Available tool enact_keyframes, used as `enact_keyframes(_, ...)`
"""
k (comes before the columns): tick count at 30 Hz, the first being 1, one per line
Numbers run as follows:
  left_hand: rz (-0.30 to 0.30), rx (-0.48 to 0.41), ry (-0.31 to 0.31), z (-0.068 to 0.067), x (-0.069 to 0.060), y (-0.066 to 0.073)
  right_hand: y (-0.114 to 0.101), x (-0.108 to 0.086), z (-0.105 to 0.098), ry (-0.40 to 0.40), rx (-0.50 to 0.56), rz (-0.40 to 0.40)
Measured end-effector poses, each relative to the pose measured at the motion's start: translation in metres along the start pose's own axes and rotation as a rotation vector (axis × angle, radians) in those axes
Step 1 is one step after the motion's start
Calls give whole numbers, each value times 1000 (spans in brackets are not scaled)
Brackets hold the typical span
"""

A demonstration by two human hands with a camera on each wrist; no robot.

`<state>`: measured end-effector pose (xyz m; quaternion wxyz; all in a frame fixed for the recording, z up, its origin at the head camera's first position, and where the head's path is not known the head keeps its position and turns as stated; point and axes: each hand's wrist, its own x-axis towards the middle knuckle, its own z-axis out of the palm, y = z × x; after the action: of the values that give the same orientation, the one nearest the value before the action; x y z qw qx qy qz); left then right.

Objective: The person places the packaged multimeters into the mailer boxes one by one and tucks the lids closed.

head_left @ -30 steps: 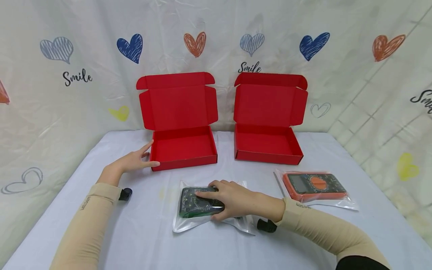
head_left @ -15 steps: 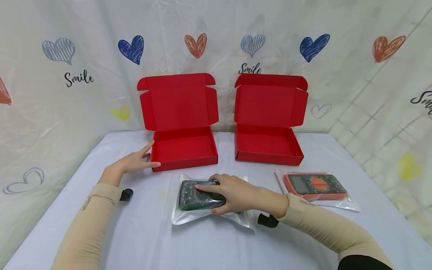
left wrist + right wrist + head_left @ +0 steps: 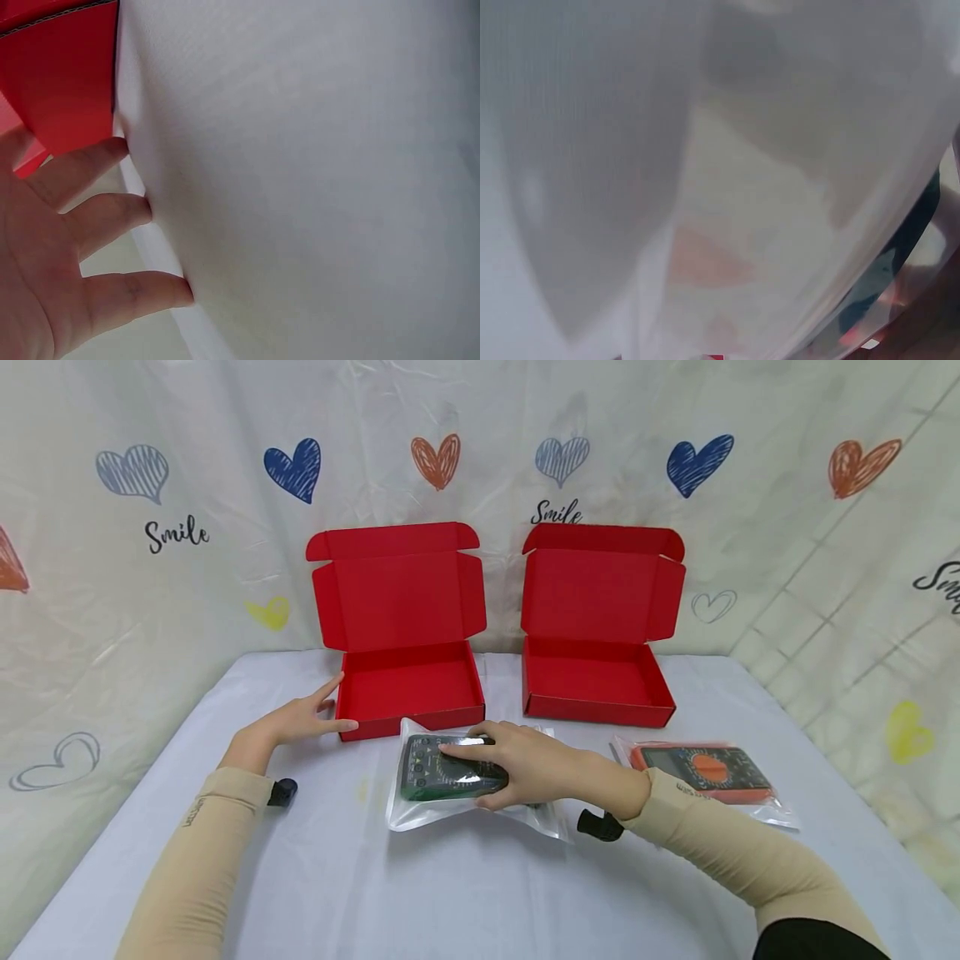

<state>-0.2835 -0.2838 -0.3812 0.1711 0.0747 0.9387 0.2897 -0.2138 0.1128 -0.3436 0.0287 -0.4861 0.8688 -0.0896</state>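
Note:
Two red boxes with raised lids stand at the back; the left box [image 3: 408, 681] has the left hand [image 3: 296, 718] at its left side, thumb and a finger touching its edge. In the left wrist view the left hand [image 3: 67, 240] has its fingers spread beside the box's red side [image 3: 67, 75]. The right hand [image 3: 532, 764] grips a bagged dark-green multimeter [image 3: 442, 768] from above, just in front of the left box. The clear bag [image 3: 757, 225] fills much of the right wrist view, and little of the hand shows there.
The right red box [image 3: 596, 681] stands beside the left one. A bagged orange multimeter [image 3: 708, 768] lies on the white table at the right, partly behind the right sleeve. A white curtain [image 3: 487, 410] with printed hearts hangs behind.
The right hand has lifted the bagged green multimeter and moved it away from the front, up close to the left box. The left hand has stayed at that box.

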Motion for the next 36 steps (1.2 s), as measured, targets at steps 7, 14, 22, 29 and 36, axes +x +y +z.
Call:
enact_keyframes(7,5,-4,0,1,2,0,6,3,-7,17,-26,20)
enact_keyframes(14,-13,-9,-2,1,2,-2,13,10,-10,33,-26,20)
enact_keyframes(22,-11,-10,-3,0,0,-5,23,19,-12,34,-58,20)
enact_keyframes(29,-10,-4,-8,0,1,-2,32,27,-14,53,-78,21)
enact_keyframes(36,-9,-12,-16,0,-1,0,41,38,-18,34,-52,67)
